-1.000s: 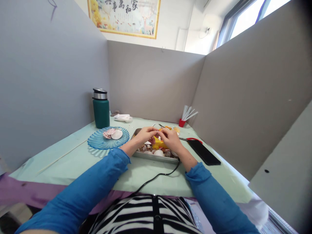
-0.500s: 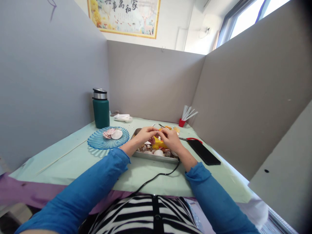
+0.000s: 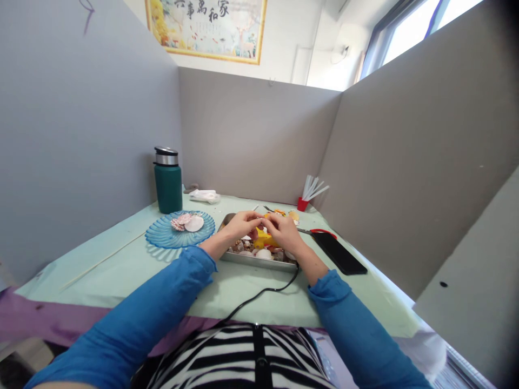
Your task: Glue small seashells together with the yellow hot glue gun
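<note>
My left hand (image 3: 243,224) and my right hand (image 3: 280,227) meet fingertip to fingertip above a metal tray (image 3: 259,263). Both are closed in a pinch; whatever lies between the fingers is hidden or too small to name. Below them the tray holds several seashells (image 3: 264,253), some white, others brownish. A yellow tool (image 3: 263,239), partly covered by my hands, rests among the shells. A black cord (image 3: 259,293) runs from the tray's right corner to the table's near edge.
Left stand a blue fluted plate (image 3: 156,236) with shells and a green bottle (image 3: 168,188). At right lie a black phone (image 3: 339,253) and red-handled scissors (image 3: 324,233). Behind are a red cup of white sticks (image 3: 303,204) and a white packet (image 3: 205,195). Grey partitions enclose the table.
My fingers have shifted very slightly where they meet above the tray. Everything else stays in place.
</note>
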`<state>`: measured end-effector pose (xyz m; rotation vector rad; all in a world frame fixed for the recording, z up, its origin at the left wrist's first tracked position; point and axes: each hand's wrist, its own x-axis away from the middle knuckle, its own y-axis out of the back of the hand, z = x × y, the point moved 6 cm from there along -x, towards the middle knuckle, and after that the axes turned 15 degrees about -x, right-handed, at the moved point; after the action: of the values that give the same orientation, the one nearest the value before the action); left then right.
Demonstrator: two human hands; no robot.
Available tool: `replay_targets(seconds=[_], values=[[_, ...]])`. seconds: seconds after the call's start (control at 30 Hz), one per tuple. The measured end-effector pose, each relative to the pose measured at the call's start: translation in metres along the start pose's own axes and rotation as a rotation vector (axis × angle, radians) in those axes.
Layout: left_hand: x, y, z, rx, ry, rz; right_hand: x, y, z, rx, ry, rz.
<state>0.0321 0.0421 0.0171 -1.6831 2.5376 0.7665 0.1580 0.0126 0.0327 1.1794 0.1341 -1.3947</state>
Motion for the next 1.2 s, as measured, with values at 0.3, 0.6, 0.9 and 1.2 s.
replay_targets(seconds=[0.3,0.6,0.9,1.2], values=[[0.0016,-0.0003,-0.0016,-0.023,0.041,-0.010,-0.0001,-0.0005,-0.0012,-0.002,0.000,0.007],[0.0020,-0.0002,-0.0006,-0.060,0.050,-0.012,-0.0001,0.0001,0.0025,0.003,0.004,0.013],[0.0000,-0.0003,0.0012,-0.066,0.045,-0.007,-0.0003,-0.0007,0.0021,0.002,0.013,0.015],[0.0021,-0.0003,-0.0006,-0.078,0.062,-0.014,-0.0001,-0.0014,0.0016,0.004,0.015,0.028]])
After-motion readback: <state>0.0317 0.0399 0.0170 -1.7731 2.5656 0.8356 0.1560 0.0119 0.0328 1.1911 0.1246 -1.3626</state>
